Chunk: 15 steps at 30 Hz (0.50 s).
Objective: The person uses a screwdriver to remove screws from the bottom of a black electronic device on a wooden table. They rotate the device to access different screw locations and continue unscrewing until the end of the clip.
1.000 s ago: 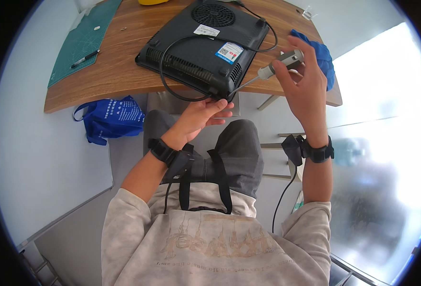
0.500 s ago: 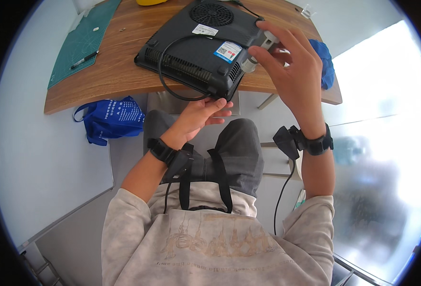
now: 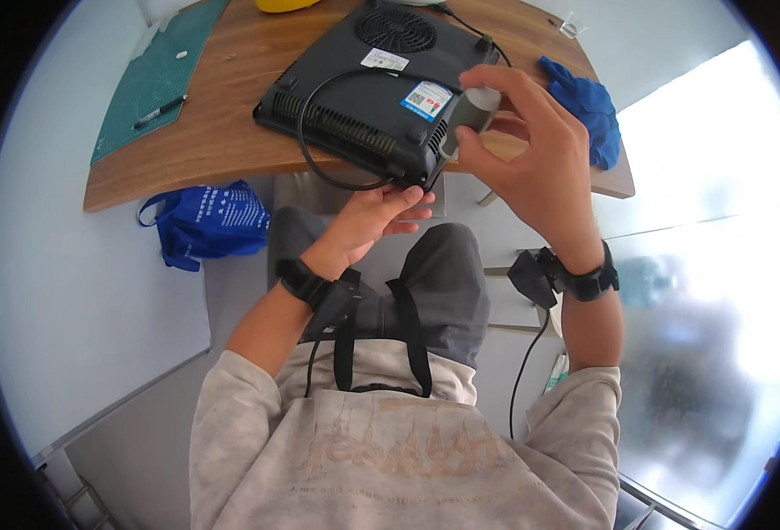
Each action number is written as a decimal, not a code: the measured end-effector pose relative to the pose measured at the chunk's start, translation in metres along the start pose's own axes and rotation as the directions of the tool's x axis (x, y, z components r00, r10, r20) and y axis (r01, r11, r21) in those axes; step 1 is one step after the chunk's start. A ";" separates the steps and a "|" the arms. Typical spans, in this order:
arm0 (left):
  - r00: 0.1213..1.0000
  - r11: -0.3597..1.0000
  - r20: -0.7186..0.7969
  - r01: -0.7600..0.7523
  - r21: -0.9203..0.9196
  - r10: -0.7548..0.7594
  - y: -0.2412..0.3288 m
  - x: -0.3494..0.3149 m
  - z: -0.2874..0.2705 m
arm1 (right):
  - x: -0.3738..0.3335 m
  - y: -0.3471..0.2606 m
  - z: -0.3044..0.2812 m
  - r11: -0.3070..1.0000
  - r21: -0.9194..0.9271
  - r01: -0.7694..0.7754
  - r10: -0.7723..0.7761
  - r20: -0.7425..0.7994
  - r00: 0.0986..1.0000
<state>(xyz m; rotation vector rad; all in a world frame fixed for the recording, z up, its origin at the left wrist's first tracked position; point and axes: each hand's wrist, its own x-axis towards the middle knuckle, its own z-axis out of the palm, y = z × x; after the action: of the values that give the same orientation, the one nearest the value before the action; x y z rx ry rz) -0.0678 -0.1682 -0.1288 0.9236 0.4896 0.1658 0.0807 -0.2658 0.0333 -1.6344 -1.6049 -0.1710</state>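
A black induction cooker [image 3: 355,97] lies upside down on the wooden table, its fan grille and vent slots facing up. My left hand [image 3: 381,216] grips its near right corner, thumb at the edge and the other fingers below. In my right hand [image 3: 531,146], thumb and fingers pinch a small grey-and-white handheld tool [image 3: 474,113], whose exact kind I cannot make out. The tool's lower end is close to the side vents at that corner; contact there is unclear. A black power cord [image 3: 300,132] loops over the cooker's underside and hangs past the near edge.
On the table's [image 3: 222,115] left lies a green cutting mat [image 3: 147,88] with a black marker [image 3: 160,111]. A crumpled blue cloth [image 3: 584,110] is at the right, a clear glass [image 3: 572,25] farther back. Below the left edge hangs a blue bag [image 3: 209,221].
My right hand has turned the tool so that its broad grey face shows, and has shifted slightly down. The left hand keeps its grip on the cooker's corner.
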 end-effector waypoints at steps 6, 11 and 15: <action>1.000 1.000 -0.004 0.008 0.025 -0.008 -0.002 0.001 -0.002 | -0.011 0.000 -0.018 0.998 0.014 -0.055 0.056 -0.053 0.997; 0.998 0.960 0.030 0.049 0.275 -0.060 0.004 -0.008 0.000 | -0.033 0.001 -0.035 0.967 0.096 -0.237 0.252 -0.191 0.949; 0.977 0.830 0.037 -0.197 0.522 0.208 0.015 -0.030 -0.001 | -0.053 0.017 -0.038 0.935 0.195 -0.296 0.336 -0.217 0.917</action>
<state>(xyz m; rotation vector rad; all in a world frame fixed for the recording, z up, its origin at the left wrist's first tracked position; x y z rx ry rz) -0.0935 -0.1691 -0.1075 1.5176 0.4631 0.2415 0.1027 -0.3276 0.0185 -1.6521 -1.1195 -0.0711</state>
